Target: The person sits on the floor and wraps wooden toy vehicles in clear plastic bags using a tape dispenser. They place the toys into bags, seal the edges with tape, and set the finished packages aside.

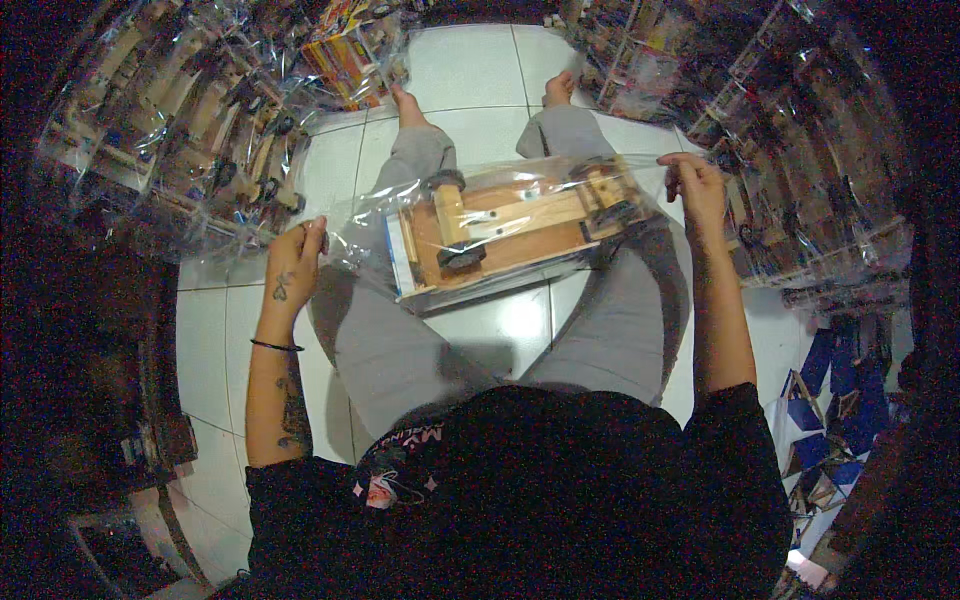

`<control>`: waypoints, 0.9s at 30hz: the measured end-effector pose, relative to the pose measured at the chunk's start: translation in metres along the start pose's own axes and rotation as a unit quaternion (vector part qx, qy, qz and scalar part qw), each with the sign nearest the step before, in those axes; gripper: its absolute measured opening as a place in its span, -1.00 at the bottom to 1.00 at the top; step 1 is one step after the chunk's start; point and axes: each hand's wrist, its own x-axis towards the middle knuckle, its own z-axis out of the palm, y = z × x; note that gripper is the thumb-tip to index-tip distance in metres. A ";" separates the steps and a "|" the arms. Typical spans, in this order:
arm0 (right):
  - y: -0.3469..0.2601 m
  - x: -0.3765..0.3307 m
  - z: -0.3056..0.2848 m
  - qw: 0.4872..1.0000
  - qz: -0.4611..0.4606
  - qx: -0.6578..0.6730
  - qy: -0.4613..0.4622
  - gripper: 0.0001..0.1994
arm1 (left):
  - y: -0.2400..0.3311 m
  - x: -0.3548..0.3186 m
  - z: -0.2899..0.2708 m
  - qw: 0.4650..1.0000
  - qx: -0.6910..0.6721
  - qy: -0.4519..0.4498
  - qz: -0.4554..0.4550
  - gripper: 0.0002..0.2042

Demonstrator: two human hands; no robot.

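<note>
A wooden toy truck (525, 218) lies across my thighs with its underside up, so its dark wheels and pale wooden axle blocks show. It sits inside a clear plastic bag (362, 238) that extends past both ends of the toy. My left hand (297, 250) is closed in a pinch on the bag's left end. At the far right corner, my right hand (695, 183) pinches the plastic between thumb and fingers. Neither hand touches the wood itself.
Stacks of plastic-wrapped wooden toys (190, 150) rise on the left, with more wrapped toys (790, 150) on the right. A yellow and red package (342, 58) stands at the far left. Blue pieces (815, 410) lie at the lower right. White tiles (465, 75) cover the floor.
</note>
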 end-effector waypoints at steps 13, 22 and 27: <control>-0.041 -0.019 0.118 0.750 -0.420 -0.374 -0.348 -0.73 | 0.042 -0.011 0.028 0.944 0.135 0.263 0.144 -0.67; -0.030 -0.032 0.108 0.801 -0.396 -0.315 -0.320 -0.80 | 0.120 0.017 0.125 0.930 0.153 -0.204 0.264 -0.62; -0.022 -0.023 0.124 0.821 -0.383 -0.248 -0.343 -0.75 | 0.114 0.009 0.131 0.952 0.002 -0.038 0.302 -0.77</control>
